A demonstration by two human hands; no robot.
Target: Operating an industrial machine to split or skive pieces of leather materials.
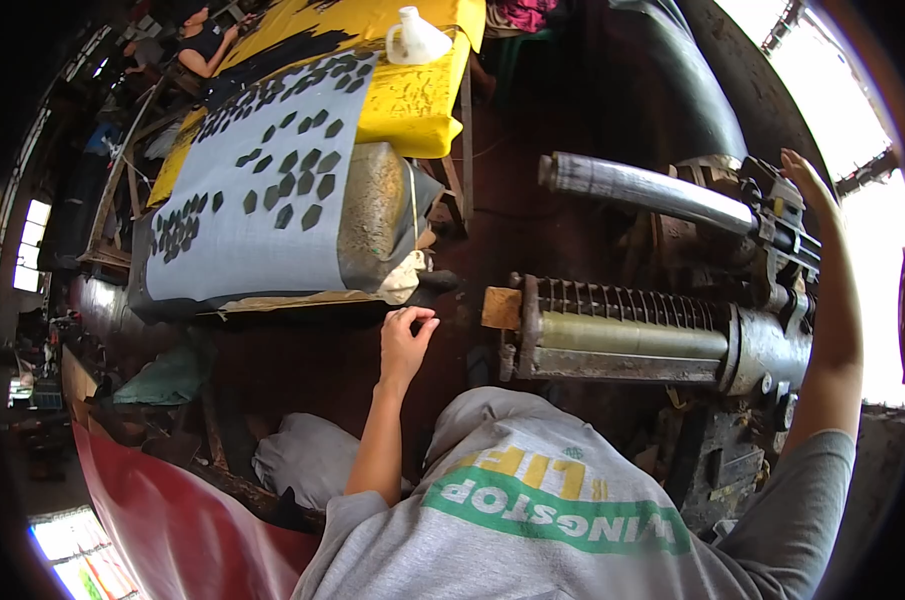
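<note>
My left hand is in front of the near right corner of a table, its fingers curled in toward the thumb. Whether anything small is pinched there I cannot make out. My right hand reaches far out beside a heavy metal machine, fingers stretched, next to its upper bracket. The machine has a long shiny upper roller. Below that lies a brass-coloured cylinder with a row of thin ribs above it. A wooden block sits at its left end.
Several dark hexagonal pieces lie on a grey sheet over the table. A worn foam-like block is at the sheet's right. Behind are a yellow cover and a white jug. Red sheeting hangs lower left; another person is far left.
</note>
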